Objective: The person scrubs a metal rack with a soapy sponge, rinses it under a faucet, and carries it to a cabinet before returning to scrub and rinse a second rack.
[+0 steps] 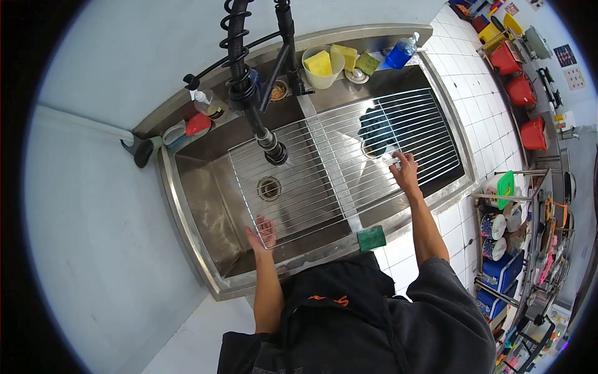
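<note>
A large wire rack [339, 134] lies across the double sink, spanning both basins over the divider. At its near left corner, my left hand [265, 234] is palm up, with the rack's edge between thumb and fingers. My right hand [406, 171] curls over the rack's near side above the right basin, fingers bent on the wires. Something small and pale shows at its fingertips, too small to name. Below the wires, a dark teal bunched item [377, 128] sits by the right drain. Near the divider, a green scouring pad [372, 238] rests on the front rim.
A black spring-hose faucet [240, 81] hangs over the left basin. Along the back ledge stand a tub of yellow sponges [322, 67], a blue soap bottle [402, 51] and a clear spray bottle [212, 105]. A loaded shelf rack [507, 237] stands to the right.
</note>
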`<state>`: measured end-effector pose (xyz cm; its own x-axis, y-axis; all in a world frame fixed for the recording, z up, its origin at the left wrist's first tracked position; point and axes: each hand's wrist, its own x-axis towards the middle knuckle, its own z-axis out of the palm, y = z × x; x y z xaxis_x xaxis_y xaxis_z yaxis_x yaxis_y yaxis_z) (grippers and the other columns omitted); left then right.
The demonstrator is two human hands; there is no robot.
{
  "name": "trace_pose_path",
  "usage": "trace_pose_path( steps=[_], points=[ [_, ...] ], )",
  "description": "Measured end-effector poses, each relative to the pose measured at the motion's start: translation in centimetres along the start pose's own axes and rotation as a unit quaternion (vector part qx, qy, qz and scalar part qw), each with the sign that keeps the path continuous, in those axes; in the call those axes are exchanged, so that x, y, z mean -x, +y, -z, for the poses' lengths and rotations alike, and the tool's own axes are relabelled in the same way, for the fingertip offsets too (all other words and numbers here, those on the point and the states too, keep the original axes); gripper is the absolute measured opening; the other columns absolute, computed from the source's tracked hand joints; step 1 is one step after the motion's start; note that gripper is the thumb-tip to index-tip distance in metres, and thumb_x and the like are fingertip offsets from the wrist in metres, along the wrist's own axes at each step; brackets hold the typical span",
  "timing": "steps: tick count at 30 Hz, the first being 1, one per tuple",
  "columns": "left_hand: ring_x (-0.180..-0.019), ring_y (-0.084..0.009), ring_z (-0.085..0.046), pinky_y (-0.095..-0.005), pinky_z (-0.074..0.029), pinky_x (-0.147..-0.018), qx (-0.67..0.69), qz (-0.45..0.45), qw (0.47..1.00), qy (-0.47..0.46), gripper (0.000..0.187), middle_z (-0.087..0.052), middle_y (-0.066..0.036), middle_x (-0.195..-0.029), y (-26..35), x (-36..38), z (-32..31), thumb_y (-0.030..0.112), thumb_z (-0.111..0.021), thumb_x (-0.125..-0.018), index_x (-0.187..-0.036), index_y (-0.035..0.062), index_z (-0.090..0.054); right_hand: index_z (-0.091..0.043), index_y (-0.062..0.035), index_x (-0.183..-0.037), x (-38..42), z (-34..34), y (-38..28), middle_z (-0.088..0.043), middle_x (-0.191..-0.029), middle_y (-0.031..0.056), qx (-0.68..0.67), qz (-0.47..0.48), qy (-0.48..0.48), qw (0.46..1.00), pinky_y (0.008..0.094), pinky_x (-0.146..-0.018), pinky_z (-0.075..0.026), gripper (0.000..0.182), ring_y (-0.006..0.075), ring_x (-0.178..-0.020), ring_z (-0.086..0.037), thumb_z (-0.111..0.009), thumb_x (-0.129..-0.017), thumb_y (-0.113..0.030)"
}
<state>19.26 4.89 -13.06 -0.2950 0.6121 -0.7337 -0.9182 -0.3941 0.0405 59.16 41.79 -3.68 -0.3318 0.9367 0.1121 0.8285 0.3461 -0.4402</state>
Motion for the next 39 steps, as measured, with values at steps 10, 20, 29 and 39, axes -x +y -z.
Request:
trace_pose_path(
  steps=[10,20,29,39],
  points=[
    [-0.073,-0.0180,-0.069,-0.0273,-0.051,-0.058,-0.403,0.019,0.913,0.060,0.070,-0.073,-0.007,-0.099,0.8,1.4,-5.6,0.069,-0.039,-0.098,-0.122,0.0087,-0.064,-0.067,-0.0182,-0.116,-0.1,1.0,-0.5,-0.058,-0.109,0.0186,0.009,0.001,0.017,1.000,0.0490,-0.085,-0.047,0.040,0.0393,-0.096,-0.058,-0.073,-0.077,-0.018],
    [-0.051,-0.0114,-0.053,-0.0254,-0.039,-0.041,-0.540,-0.232,0.794,0.154,0.061,-0.056,-0.004,-0.063,-2.3,2.4,-6.2,0.062,-0.043,-0.101,-0.075,0.0080,-0.054,-0.068,-0.0138,-0.116,-0.4,1.2,0.6,-0.059,-0.108,0.0201,-0.009,0.013,0.026,1.000,0.0469,-0.081,-0.052,0.040,0.0384,-0.092,-0.063,-0.071,-0.077,-0.009],
    [-0.048,-0.0114,-0.051,-0.0264,-0.039,-0.042,-0.606,-0.222,0.744,0.175,0.064,-0.053,-0.002,-0.057,-3.2,0.5,-7.7,0.058,-0.042,-0.103,-0.066,0.0079,-0.055,-0.064,-0.0201,-0.119,-0.6,1.0,3.4,-0.056,-0.118,0.0188,0.019,-0.035,-0.014,0.999,0.0508,-0.090,-0.045,0.039,0.0395,-0.104,-0.057,-0.072,-0.081,-0.017],
    [-0.073,-0.0145,-0.066,-0.0270,-0.051,-0.064,-0.531,-0.014,0.846,0.047,0.079,-0.070,-0.005,-0.091,-2.4,1.5,-10.0,0.076,-0.027,-0.097,-0.107,0.0078,-0.065,-0.048,-0.0154,-0.147,2.4,-6.8,-11.0,-0.034,-0.154,0.0280,0.051,0.119,0.096,0.987,0.0628,-0.112,-0.028,0.056,0.0515,-0.139,-0.034,-0.063,-0.096,-0.034]
  ],
)
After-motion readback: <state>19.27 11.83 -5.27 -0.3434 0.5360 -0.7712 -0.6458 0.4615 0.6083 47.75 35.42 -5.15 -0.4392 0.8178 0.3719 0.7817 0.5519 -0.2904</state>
